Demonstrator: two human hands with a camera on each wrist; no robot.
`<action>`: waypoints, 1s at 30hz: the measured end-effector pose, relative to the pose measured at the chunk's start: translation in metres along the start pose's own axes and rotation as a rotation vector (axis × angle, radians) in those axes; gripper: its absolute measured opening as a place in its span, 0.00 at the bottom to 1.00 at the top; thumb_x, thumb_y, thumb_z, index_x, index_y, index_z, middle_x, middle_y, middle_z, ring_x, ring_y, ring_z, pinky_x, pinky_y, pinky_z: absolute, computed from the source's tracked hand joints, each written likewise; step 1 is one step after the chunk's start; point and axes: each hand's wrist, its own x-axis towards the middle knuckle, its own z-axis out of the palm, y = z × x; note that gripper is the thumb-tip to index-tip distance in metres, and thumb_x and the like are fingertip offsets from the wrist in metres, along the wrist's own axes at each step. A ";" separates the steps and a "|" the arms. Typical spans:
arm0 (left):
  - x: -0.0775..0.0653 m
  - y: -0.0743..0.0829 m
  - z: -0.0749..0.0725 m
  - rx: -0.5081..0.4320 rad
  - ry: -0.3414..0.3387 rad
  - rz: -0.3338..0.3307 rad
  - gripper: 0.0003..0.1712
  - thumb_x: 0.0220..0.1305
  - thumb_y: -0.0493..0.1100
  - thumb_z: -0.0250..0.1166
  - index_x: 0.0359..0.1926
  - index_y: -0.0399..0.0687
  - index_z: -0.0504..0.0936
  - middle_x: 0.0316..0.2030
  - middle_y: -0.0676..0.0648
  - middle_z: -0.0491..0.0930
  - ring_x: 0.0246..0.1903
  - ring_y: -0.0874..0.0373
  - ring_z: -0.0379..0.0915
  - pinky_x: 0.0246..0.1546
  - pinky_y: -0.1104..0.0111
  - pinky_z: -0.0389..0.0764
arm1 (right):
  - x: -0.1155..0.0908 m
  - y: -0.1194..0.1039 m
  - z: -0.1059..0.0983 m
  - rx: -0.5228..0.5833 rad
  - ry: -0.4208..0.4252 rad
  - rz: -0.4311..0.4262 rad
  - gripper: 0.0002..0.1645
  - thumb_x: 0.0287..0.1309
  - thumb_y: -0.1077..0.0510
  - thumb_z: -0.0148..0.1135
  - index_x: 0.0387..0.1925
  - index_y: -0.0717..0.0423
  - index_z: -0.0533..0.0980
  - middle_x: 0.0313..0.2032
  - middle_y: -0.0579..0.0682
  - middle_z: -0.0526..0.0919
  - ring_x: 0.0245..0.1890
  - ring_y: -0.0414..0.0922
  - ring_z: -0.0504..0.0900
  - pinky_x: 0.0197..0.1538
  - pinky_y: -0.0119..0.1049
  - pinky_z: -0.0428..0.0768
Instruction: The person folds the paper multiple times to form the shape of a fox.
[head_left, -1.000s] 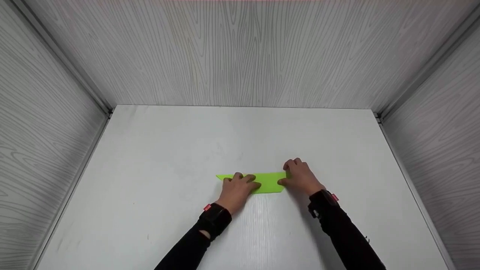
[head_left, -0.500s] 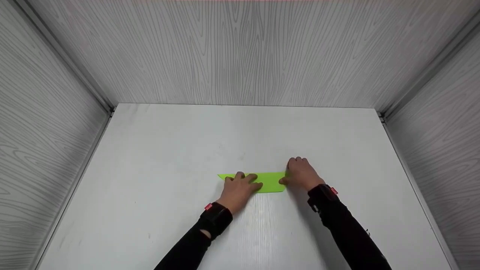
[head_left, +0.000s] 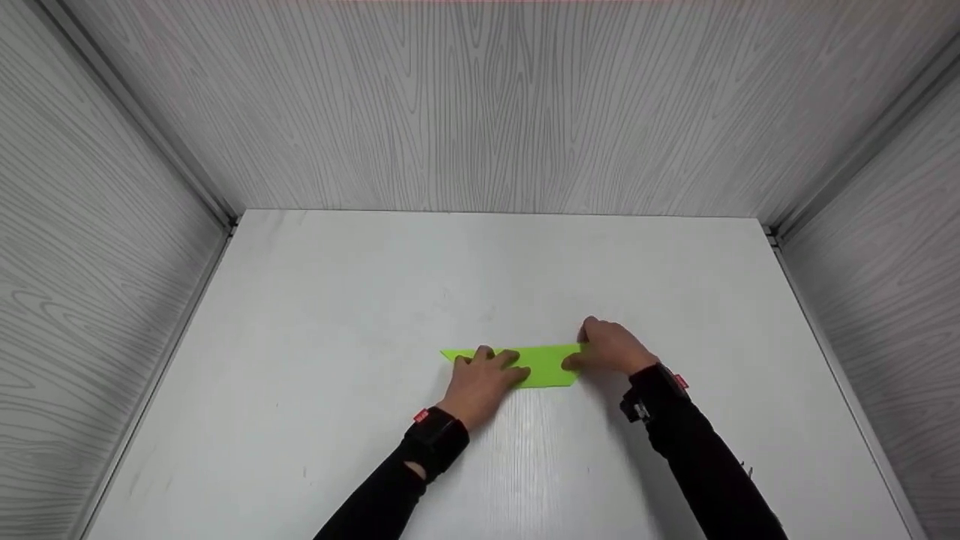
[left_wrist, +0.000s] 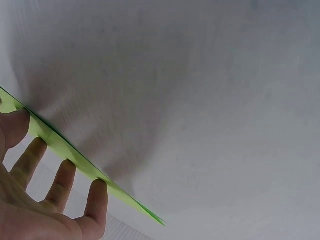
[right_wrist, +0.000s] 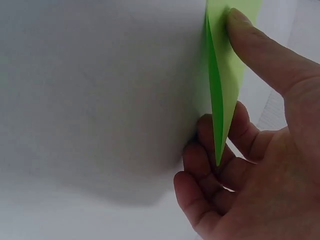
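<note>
A folded strip of bright green paper (head_left: 547, 365) with slanted ends lies flat on the white table. My left hand (head_left: 480, 381) rests on its left part, fingers spread and fingertips pressing down; in the left wrist view the fingertips (left_wrist: 98, 187) touch the paper (left_wrist: 65, 148) along its length. At the right end, my right hand (head_left: 609, 348) pinches the strip. Seen from the right wrist, the thumb lies on top of the paper (right_wrist: 226, 85) and the other fingers curl by its pointed end, where the layers stand slightly apart. My right hand hides part of that end.
The white tabletop (head_left: 360, 292) surrounds the paper. A grey wood-grain panel (head_left: 480, 105) rises at the back, with side panels (head_left: 82, 262) at left and right.
The right hand's fingers have shifted at the paper's right end, and its wrist has turned a little. The left hand still presses the paper. The whole view has drifted slightly.
</note>
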 end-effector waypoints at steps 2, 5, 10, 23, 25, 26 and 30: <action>0.000 0.000 0.000 0.008 -0.006 0.001 0.27 0.77 0.38 0.60 0.69 0.73 0.80 0.73 0.54 0.74 0.66 0.46 0.72 0.53 0.45 0.81 | -0.001 0.003 0.000 0.079 0.010 0.013 0.29 0.60 0.46 0.74 0.51 0.63 0.77 0.49 0.59 0.86 0.45 0.50 0.80 0.52 0.45 0.80; -0.001 0.000 0.000 0.000 0.011 0.002 0.27 0.77 0.37 0.59 0.67 0.72 0.81 0.72 0.54 0.75 0.65 0.46 0.72 0.52 0.46 0.81 | -0.003 0.007 0.001 0.163 0.047 0.026 0.25 0.63 0.48 0.71 0.52 0.63 0.79 0.52 0.61 0.86 0.47 0.51 0.82 0.52 0.45 0.80; -0.001 0.000 -0.001 -0.010 0.040 -0.001 0.25 0.78 0.37 0.57 0.67 0.68 0.80 0.69 0.54 0.78 0.64 0.46 0.74 0.50 0.46 0.81 | -0.006 0.015 0.007 0.239 0.110 0.048 0.21 0.64 0.50 0.69 0.50 0.62 0.84 0.51 0.60 0.87 0.44 0.49 0.82 0.45 0.39 0.78; -0.001 0.002 -0.001 0.033 0.015 -0.008 0.27 0.78 0.35 0.56 0.69 0.67 0.79 0.71 0.54 0.76 0.65 0.47 0.73 0.51 0.46 0.82 | -0.014 0.023 0.014 0.348 0.220 0.029 0.16 0.68 0.53 0.65 0.45 0.63 0.85 0.37 0.56 0.87 0.29 0.42 0.76 0.34 0.33 0.73; 0.000 0.002 -0.001 0.029 0.011 -0.010 0.27 0.78 0.35 0.56 0.69 0.67 0.79 0.72 0.54 0.75 0.65 0.47 0.73 0.51 0.45 0.82 | -0.016 0.023 0.015 0.361 0.228 0.035 0.16 0.69 0.53 0.65 0.45 0.63 0.84 0.38 0.56 0.86 0.30 0.42 0.76 0.34 0.33 0.73; 0.000 0.002 -0.001 0.027 0.008 -0.010 0.27 0.78 0.35 0.56 0.69 0.67 0.79 0.72 0.54 0.75 0.65 0.47 0.73 0.51 0.45 0.82 | -0.016 0.023 0.015 0.362 0.231 0.037 0.16 0.69 0.52 0.65 0.45 0.63 0.83 0.38 0.55 0.86 0.30 0.42 0.76 0.34 0.33 0.73; 0.000 0.003 -0.003 0.022 -0.002 -0.010 0.27 0.79 0.35 0.55 0.69 0.66 0.79 0.74 0.54 0.74 0.66 0.46 0.73 0.51 0.44 0.82 | -0.019 0.022 0.017 0.368 0.236 0.042 0.16 0.69 0.52 0.64 0.46 0.62 0.81 0.38 0.55 0.85 0.31 0.43 0.76 0.35 0.33 0.73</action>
